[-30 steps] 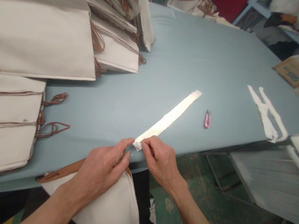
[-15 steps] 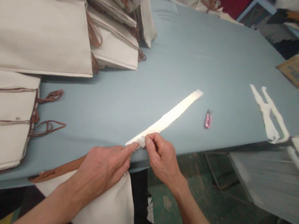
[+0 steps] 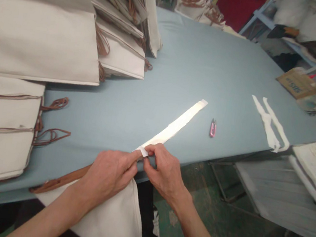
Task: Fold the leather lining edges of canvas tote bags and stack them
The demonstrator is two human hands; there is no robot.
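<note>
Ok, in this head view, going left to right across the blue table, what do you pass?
Stacked canvas bags → white fabric strip → small pink snips → white fabric scraps

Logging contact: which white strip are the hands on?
The long straight strip, its near end between the left hand and right hand; the other strip, forked, lies untouched farther right.

Soft, even indoor light; the frame edges bow and blur.
</note>
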